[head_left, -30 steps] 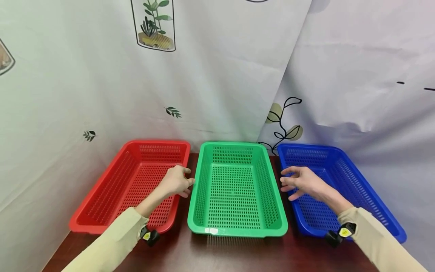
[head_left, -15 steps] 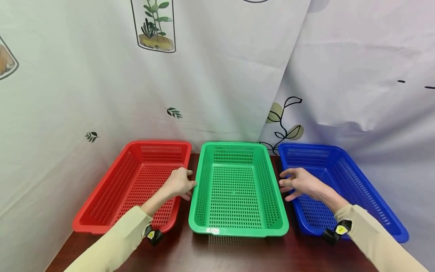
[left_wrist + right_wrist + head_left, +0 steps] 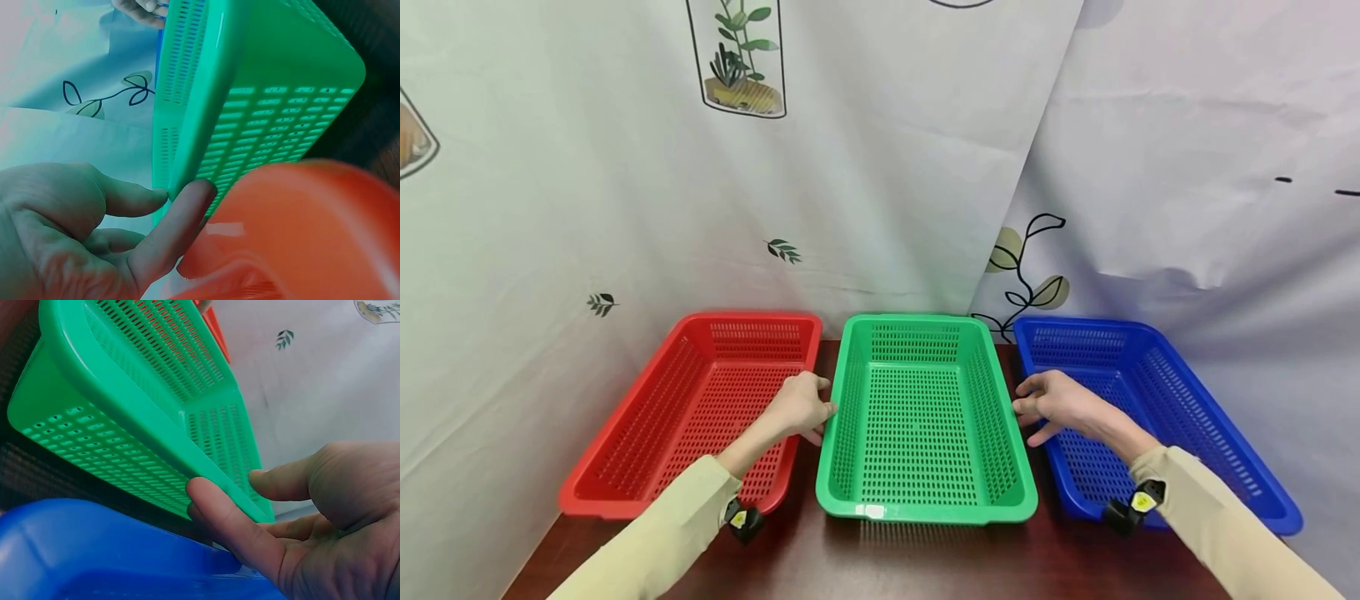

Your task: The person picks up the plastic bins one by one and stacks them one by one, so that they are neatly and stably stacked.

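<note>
A green slotted plastic basket [image 3: 917, 512] stands between my hands on the dark table. My left hand [image 3: 801, 404] pinches its left rim, thumb at the rim and forefinger against the outer side, as the left wrist view shows. On the opposite side, my right hand [image 3: 1056, 404] is at the right rim with fingers spread. In the right wrist view its forefinger [image 3: 215, 503] meets the outer wall, while the thumb [image 3: 281, 481] stands slightly off above the rim. The other left fingers are partly hidden.
A red basket [image 3: 598, 507] lies to the left, beneath my left forearm. To the right is a similar blue basket [image 3: 1273, 512], under my right wrist. Behind all three hangs a pale printed curtain [image 3: 887, 167]. The reddish-brown table [image 3: 917, 567] shows along the front.
Both hands have moved slightly inward toward the green basket, the left one rightward and the right one leftward. The baskets stay in place apart from a small view shift.
</note>
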The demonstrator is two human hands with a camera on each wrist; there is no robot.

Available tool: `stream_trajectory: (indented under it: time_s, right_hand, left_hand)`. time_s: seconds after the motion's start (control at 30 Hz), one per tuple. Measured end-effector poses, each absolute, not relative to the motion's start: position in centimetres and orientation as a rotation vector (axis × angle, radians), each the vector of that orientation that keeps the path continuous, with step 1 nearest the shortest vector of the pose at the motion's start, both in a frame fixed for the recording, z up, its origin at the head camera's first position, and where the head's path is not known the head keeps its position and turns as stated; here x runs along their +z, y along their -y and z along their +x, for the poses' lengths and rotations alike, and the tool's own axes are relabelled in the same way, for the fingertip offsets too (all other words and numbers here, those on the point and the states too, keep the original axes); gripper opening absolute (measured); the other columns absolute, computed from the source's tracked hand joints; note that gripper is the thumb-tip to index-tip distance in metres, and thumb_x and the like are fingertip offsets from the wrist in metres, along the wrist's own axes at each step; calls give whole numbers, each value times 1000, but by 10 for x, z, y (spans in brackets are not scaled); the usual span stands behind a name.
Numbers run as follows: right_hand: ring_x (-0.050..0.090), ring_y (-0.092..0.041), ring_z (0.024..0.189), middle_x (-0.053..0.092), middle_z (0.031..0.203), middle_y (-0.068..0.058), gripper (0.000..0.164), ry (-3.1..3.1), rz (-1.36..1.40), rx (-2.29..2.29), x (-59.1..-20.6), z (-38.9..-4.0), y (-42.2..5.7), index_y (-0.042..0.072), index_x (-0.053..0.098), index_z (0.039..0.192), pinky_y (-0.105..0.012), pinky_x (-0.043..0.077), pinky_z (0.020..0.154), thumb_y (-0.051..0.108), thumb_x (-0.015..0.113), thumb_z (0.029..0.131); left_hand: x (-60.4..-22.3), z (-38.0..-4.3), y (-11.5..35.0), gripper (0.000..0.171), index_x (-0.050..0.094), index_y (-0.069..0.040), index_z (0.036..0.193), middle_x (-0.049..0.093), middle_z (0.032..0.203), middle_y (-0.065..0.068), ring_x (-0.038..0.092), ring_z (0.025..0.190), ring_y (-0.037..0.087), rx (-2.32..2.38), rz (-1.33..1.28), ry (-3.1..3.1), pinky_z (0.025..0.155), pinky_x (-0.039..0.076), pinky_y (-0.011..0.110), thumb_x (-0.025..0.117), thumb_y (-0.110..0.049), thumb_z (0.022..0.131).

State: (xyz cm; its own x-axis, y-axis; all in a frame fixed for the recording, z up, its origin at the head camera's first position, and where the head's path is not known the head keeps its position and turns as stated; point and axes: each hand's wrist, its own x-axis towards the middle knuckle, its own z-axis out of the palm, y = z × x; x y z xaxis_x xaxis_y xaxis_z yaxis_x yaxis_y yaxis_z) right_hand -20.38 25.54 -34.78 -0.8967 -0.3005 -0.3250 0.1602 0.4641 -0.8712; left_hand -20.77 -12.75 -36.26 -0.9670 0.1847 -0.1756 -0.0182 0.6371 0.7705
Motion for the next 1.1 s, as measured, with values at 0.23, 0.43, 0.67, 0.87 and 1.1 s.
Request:
stream_trajectory:
  time_s: [0.23, 0.43, 0.67, 0.87, 1.1]
  right_hand:
    - [66, -40, 101, 58, 118, -35, 47, -2309, -109, -1358, -348, -207, -251, -27, 34, 134, -44, 61, 70, -4, 55, 99]
    - [63, -41, 101, 57, 115, -35, 49, -2314, -124, -1314, -348, -209, -250, -28, 34, 133, -44, 61, 70, -7, 59, 96]
    - [66, -36, 97, 61, 90, -21, 50, -2319, -144, -1298, -349, -210, -249, -27, 36, 133, -43, 61, 69, -6, 60, 95]
    - [67, -34, 95, 58, 81, -17, 51, -2314, -145, -1309, -349, -211, -249, -27, 35, 134, -43, 61, 69, -6, 61, 95]
    - [65, -32, 95, 61, 94, -19, 53, -2282, -130, -1330, -350, -212, -252, -24, 35, 136, -44, 61, 71, -3, 62, 95]
  left_hand:
    - [-361, -210, 128, 52, 42, 17, 142, 67, 72, 16, 70, 58, 25, 1228, 129, -2602, 50, 59, 35, 63, 2, 96]
    - [-359, -211, 126, 51, 44, 14, 143, 67, 71, 14, 69, 58, 24, 1218, 137, -2576, 52, 60, 37, 63, 2, 97]
    - [-358, -214, 126, 56, 40, 14, 145, 67, 70, 14, 69, 59, 25, 1231, 112, -2522, 54, 60, 38, 64, 2, 96]
    - [-359, -217, 128, 60, 37, 12, 147, 67, 75, 15, 69, 61, 25, 1253, 86, -2477, 55, 60, 38, 65, 3, 95]
    - [-357, -218, 132, 61, 35, 11, 149, 63, 118, 25, 67, 63, 25, 1317, 57, -2403, 57, 60, 38, 64, 4, 96]
